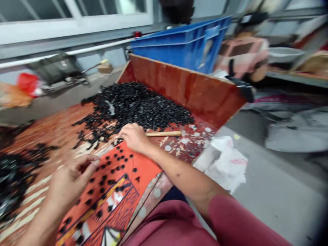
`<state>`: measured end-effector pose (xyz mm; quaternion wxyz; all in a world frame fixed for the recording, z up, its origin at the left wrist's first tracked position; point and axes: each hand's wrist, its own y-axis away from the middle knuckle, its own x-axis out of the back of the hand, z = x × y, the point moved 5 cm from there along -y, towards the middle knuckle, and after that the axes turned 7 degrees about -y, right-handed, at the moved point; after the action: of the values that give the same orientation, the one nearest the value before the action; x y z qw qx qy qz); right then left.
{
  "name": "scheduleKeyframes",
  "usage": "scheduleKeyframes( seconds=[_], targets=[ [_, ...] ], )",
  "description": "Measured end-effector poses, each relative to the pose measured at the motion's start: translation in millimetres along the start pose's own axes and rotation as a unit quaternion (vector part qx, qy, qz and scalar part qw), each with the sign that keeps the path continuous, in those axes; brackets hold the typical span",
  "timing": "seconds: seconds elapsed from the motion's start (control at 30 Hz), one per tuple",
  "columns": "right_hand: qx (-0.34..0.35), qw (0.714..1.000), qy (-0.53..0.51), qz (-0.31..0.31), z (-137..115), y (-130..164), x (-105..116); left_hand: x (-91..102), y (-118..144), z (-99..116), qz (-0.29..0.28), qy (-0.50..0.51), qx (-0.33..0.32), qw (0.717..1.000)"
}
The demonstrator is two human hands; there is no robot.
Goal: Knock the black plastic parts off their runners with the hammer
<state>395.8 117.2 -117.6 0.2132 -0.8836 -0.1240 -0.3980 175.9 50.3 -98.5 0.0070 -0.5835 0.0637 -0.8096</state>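
Pile (153, 107) lay at 1 o'clock from my right hand (134, 136), the nearer. Left hand (73, 174) curled; couldn't tell either grip.

A workshop, with black parts (151, 106) heaped on a worktable (65, 124).

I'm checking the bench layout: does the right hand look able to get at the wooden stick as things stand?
Probably yes: the right hand is close to the wooden stick, whose visible length lies uncovered in front of the black pile. The stick's other end is hidden behind the hand.
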Motion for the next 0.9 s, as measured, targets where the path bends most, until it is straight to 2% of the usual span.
scheduleKeyframes(
  seconds=[0.07, 0.13, 0.23, 0.3, 0.37, 0.47, 0.6, 0.77, 0.83, 0.9],
  targets=[
    [0.039, 0.999, -0.031, -0.002, -7.1, 10.3, 9.3, 9.3, 36.2, -0.7, -0.006, 0.007, 0.003, 1.0],
    [0.085, 0.995, -0.056, -0.019, -21.2, 30.8, 11.2, 8.1, 74.6, -6.6, -0.016, 0.008, 0.012, 1.0],
    [0.137, 0.987, -0.062, -0.053, -48.1, 74.6, 0.4, -8.2, 120.9, -8.3, -0.032, 0.007, 0.016, 0.999],
    [0.135, 0.988, -0.034, -0.06, -63.0, 98.9, -13.5, -20.4, 135.8, 0.3, -0.037, 0.002, 0.003, 0.999],
    [0.121, 0.991, 0.007, -0.055, -73.9, 113.1, -28.0, -26.7, 137.8, 13.2, -0.034, -0.019, -0.019, 0.999],
    [0.111, 0.991, 0.056, -0.057, -83.3, 120.8, -42.7, -22.1, 123.8, 26.0, -0.005, -0.082, -0.03, 0.996],
    [0.108, 0.99, 0.059, -0.064, -84.6, 122.7, -39.6, -15.2, 91.4, 27.2, 0.015, -0.135, -0.031, 0.99],
    [0.109, 0.99, 0.066, -0.053, -87.0, 106.9, -31.2, -29.8, 62.5, 30.9, -0.033, -0.169, -0.058, 0.983],
    [0.119, 0.988, 0.078, -0.061, -90.4, 94.9, -36.8, -27.7, 61.5, 29.8, -0.02, -0.178, -0.052, 0.982],
    [0.131, 0.984, 0.089, -0.078, -93.5, 84.4, -45.8, -17.7, 67.3, 20.5, 0.003, -0.168, -0.03, 0.985]
  ],
)
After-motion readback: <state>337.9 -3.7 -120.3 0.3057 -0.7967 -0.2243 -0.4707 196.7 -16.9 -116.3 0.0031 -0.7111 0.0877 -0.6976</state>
